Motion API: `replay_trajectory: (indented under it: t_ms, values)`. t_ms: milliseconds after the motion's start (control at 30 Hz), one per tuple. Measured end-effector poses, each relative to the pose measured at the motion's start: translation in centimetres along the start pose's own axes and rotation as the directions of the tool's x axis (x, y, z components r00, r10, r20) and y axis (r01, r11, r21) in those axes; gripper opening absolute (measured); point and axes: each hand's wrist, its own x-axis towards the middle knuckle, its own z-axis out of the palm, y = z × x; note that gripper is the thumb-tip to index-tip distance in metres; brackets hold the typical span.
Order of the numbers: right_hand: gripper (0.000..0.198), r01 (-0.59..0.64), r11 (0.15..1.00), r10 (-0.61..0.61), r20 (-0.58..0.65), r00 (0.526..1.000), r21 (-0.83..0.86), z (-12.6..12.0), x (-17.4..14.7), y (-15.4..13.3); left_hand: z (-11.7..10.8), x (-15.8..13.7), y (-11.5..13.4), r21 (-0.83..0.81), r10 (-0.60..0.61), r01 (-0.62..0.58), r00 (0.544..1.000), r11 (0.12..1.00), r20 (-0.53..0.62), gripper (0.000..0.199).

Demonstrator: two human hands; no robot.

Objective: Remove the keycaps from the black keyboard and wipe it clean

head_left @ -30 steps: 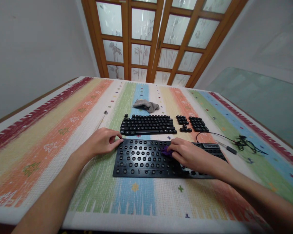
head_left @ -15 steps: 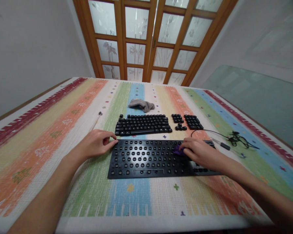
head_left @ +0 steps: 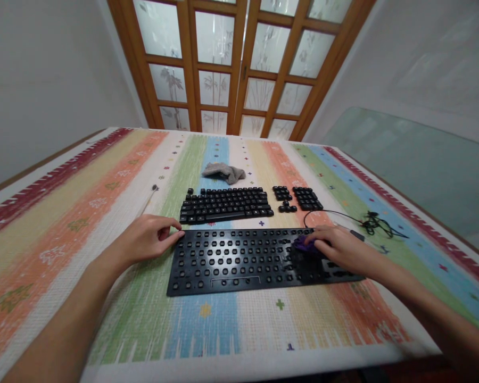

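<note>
A black keyboard base (head_left: 231, 260) with its keycaps off lies across the striped tablecloth. My left hand (head_left: 154, 236) pinches the base's upper left corner between thumb and fingers. In my right hand (head_left: 339, 247) a bunched purple cloth (head_left: 305, 243) is pressed onto the right part of the base, hiding some of the key posts there. Behind the base, the removed keycaps (head_left: 227, 205) are laid out in keyboard order, with a navigation and arrow group (head_left: 284, 198) and a number pad group (head_left: 307, 198) to the right.
A crumpled grey cloth (head_left: 224, 173) lies beyond the keycaps. To the right is a coiled black cable (head_left: 377, 224). A thin brush-like stick (head_left: 150, 197) with a dark tip rests past my left hand. The striped tablecloth (head_left: 115, 319) covers the table.
My right hand has slid the purple cloth rightward over the base. The left hand keeps its hold on the corner. The whole view has shifted slightly.
</note>
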Motion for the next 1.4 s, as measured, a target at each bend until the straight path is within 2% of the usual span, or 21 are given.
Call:
replay_trajectory:
  t_ms: [400, 600, 733, 900, 1033, 1133, 1233, 1400]
  values:
    - [0.034, -0.112, 0.984, 0.103, -0.064, 0.993, -0.142, 0.4, -1.2, 1.8, 0.1, -0.1, -0.1, -0.006, -0.005, 0.005, 1.000, 1.000, 0.003, 0.025]
    - [0.031, -0.029, 0.996, 0.027, -0.027, 0.999, -0.081, 0.4, -2.3, 1.1, 0.0, 0.0, 0.4, 0.032, -0.017, 0.016, 1.000, 0.999, 0.023, 0.023]
    - [0.027, -0.014, 0.996, 0.010, -0.051, 0.999, -0.093, 0.8, -2.2, 0.5, 0.0, 0.1, 0.6, 0.056, -0.033, 0.031, 0.999, 0.998, 0.038, 0.022]
    - [0.023, 0.006, 0.999, -0.010, -0.077, 0.997, -0.053, 0.2, -1.3, -1.4, 0.0, 0.1, 0.7, 0.060, -0.038, 0.035, 0.998, 0.998, 0.044, 0.022]
    - [0.022, 0.128, 0.988, -0.121, -0.074, 0.990, 0.090, -1.1, 0.3, -5.4, 0.1, 0.0, 0.6, 0.056, -0.035, 0.033, 0.998, 0.998, 0.048, 0.021]
    - [0.020, 0.311, 0.926, -0.289, -0.129, 0.948, 0.213, -1.9, 2.1, -9.4, 0.1, 0.1, 0.7, 0.048, -0.035, 0.033, 0.999, 0.998, 0.038, 0.019]
    - [0.019, 0.496, 0.815, -0.452, -0.207, 0.868, 0.300, -2.1, 4.2, -13.2, 0.0, 0.1, 0.8, 0.039, -0.042, 0.041, 0.998, 0.998, 0.037, 0.018]
    - [0.021, 0.653, 0.684, -0.599, -0.259, 0.758, 0.326, -0.7, 8.0, -17.6, 0.1, 0.0, 0.9, 0.031, -0.053, 0.052, 0.998, 0.998, 0.033, 0.020]
